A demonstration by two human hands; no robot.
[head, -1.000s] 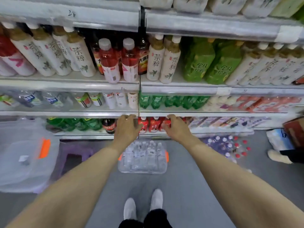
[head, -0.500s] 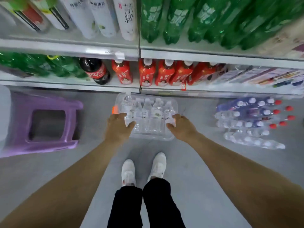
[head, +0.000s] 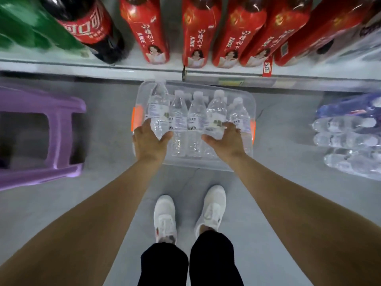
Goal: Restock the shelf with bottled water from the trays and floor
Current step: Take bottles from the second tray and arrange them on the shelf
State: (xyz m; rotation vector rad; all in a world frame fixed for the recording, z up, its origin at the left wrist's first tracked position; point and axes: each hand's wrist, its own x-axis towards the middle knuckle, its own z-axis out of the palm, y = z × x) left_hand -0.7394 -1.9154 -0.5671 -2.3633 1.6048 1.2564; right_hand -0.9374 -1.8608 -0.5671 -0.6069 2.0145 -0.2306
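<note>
A clear plastic tray (head: pixel 195 164) with orange handles sits on the grey floor in front of the bottom shelf (head: pixel 103 69). Several water bottles lie side by side in it. My left hand (head: pixel 149 142) curls around the leftmost water bottle (head: pixel 158 106), thumb on its right side. My right hand (head: pixel 225 141) curls around another water bottle (head: pixel 216 108) near the tray's right side. Both bottles still lie in the tray.
A purple stool (head: pixel 41 168) stands on the left. Wrapped packs of water bottles (head: pixel 350 139) lie on the floor at right. The bottom shelf holds red juice bottles (head: pixel 195 38), a cola bottle (head: pixel 88 23) and green bottles (head: pixel 24 27). My white shoes (head: pixel 165 219) stand behind the tray.
I have bent down from the upper shelves toward the floor. Both hands dropped from the shelf edge into the tray and closed around two bottles.
</note>
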